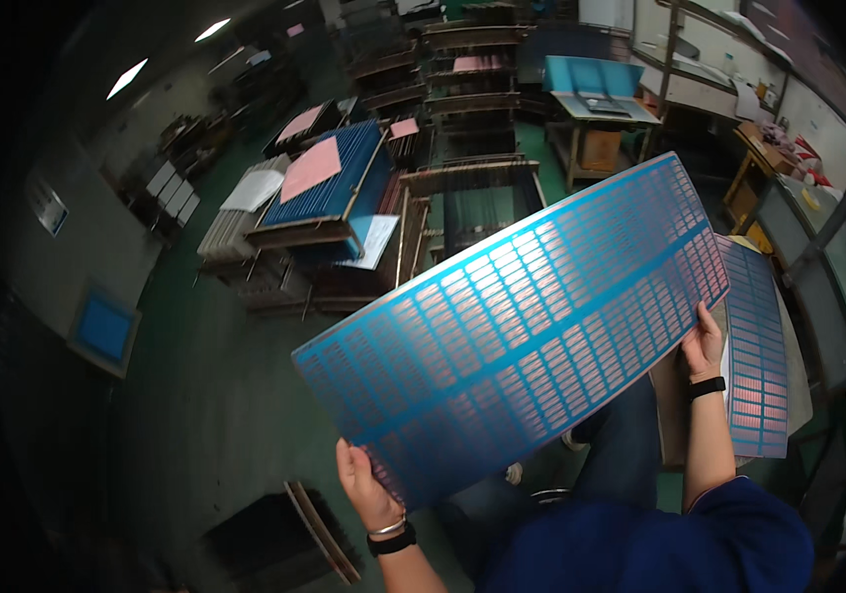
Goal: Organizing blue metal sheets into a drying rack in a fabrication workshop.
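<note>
A large flat panel (502,341), copper-coloured with a blue grid pattern like a printed circuit board panel, is held up in front of me, tilted with its right end higher. My left hand (366,484) grips its lower left edge, the thumb showing and the other fingers partly hidden beneath. My right hand (705,346) grips the right part of its near edge. Both wrists wear black bands. Beyond my right hand, a similar patterned panel (759,346) lies on a work surface at my right.
Ahead to the left stands a rack of upright blue panels (319,183) with a pink sheet (311,170) on top. Behind the held panel is a slotted rack (472,178). A dark rack (284,534) sits on the floor at lower left. A table (601,109) stands farther back.
</note>
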The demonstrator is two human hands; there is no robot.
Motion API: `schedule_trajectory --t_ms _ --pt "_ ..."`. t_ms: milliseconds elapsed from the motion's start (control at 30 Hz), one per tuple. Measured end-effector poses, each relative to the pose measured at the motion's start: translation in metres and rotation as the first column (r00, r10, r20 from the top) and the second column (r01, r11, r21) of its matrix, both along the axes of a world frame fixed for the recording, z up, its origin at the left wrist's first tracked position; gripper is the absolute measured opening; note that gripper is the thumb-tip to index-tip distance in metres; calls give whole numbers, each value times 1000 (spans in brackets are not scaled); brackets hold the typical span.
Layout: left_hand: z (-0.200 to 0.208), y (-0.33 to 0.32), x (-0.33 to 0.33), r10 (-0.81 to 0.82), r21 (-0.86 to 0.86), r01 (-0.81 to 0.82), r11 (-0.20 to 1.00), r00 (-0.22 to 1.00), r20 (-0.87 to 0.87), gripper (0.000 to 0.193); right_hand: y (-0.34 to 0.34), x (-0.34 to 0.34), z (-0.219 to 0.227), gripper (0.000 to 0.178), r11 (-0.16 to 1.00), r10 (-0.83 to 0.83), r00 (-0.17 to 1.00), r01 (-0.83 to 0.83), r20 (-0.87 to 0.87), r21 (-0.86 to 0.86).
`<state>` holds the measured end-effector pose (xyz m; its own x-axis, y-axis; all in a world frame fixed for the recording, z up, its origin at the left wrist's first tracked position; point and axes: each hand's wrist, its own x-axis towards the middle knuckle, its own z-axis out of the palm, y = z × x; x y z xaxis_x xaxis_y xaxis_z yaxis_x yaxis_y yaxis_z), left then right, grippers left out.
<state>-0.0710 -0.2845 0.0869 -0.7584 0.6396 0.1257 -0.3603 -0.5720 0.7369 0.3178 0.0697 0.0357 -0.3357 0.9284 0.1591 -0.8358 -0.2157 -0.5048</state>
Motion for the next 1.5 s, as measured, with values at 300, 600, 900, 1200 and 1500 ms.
schedule_trajectory --t_ms 300,600,900,1200,1500 --pt "-47 -14 -26 406 -360 -474 803 878 -252 27 -45 -20 70 48 988 40 961 -78 274 131" --pt "-61 -28 -30 408 -554 -485 677 874 -265 26 -66 -29 87 59 979 131 933 -176 336 107" --pt "-165 -62 -94 159 -579 -112 808 987 30 19 -67 -43 103 57 980 107 929 -159 355 122" --pt "-95 -43 -46 135 -650 -93 754 991 15 18 -62 -41 97 59 987 100 916 -142 389 79" --pt "-51 36 15 -111 -159 194 968 900 423 28 -105 -114 124 68 788 -1 867 -306 498 534"
